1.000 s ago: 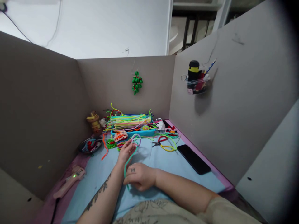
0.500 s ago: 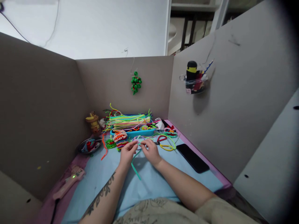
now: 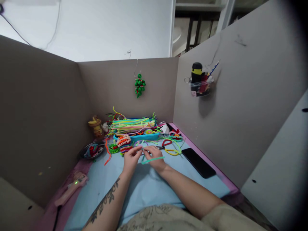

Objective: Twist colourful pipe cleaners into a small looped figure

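Note:
My left hand [image 3: 131, 159] and my right hand [image 3: 154, 157] meet above the light blue mat [image 3: 144, 189], fingertips pinched together on a green pipe cleaner [image 3: 152, 159]. Its free end sticks out to the right across my right hand. A purple loop [image 3: 138, 142] lies just behind my fingers. Beyond them stands a blue tray [image 3: 137, 136] piled with several neon pipe cleaners [image 3: 131, 124]. A striped orange, white and red coiled piece [image 3: 124, 142] sits left of the tray's front.
Red-handled scissors [image 3: 163, 145] and a yellow loop [image 3: 172, 151] lie right of my hands, with a black phone [image 3: 198, 162] further right. A pink glue gun [image 3: 69, 187] and a dark dish [image 3: 92, 149] are at left. Cardboard walls enclose three sides; a green ornament [image 3: 140, 84] hangs behind.
My right hand rose from the mat near my body and joined the left hand. The green pipe cleaner's tail, hanging down before, has swung up to point right.

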The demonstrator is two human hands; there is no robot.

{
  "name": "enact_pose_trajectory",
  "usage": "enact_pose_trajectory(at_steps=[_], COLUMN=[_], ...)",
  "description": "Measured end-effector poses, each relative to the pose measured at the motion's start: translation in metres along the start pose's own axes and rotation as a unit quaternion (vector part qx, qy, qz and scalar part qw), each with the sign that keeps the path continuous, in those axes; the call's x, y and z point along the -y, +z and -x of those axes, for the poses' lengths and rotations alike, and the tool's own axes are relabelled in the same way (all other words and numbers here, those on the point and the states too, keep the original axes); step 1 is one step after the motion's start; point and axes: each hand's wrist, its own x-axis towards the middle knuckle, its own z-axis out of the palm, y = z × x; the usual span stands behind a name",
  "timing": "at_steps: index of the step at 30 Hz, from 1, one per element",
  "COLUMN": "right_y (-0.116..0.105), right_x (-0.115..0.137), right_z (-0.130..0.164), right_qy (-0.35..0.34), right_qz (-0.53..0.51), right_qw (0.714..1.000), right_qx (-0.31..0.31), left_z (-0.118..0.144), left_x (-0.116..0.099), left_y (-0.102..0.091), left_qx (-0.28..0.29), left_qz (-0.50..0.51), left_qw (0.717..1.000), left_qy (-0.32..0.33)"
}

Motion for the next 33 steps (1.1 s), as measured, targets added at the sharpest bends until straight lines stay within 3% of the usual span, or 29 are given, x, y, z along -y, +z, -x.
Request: enact_pose_trajectory(at_steps=[5,11,16,25,33], right_y=[0.008,0.01,0.005,0.006,0.01], right_x=[-0.002,-0.004,-0.009,-0.006,-0.013], right_z=[0.005,0.004,-0.001,0.0,0.003], right_qy=[-0.005,0.058,0.037,0.012,0.053], right_qz=[0.013,0.051,0.075,0.079,0.027], right_qw=[1.0,0.996,0.996,0.996,0.998], right_qx=[0.018,0.034,0.033,0.046,0.013], left_z=[-0.001,0.003,0.005,0.003,0.004], left_x=[-0.004,-0.014,-0.011,0.0,0.0], left_y=[-0.001,0.002,0.007,0.008,0.01], left_qx=[-0.011,0.008,0.021,-0.052,-0.052], left_qz=[0.007,0.008,0.035,0.166,0.167], left_qw=[1.0,0.999,0.998,0.967,0.975], left_qy=[-0.022,-0.041,-0.048,-0.185,-0.133])
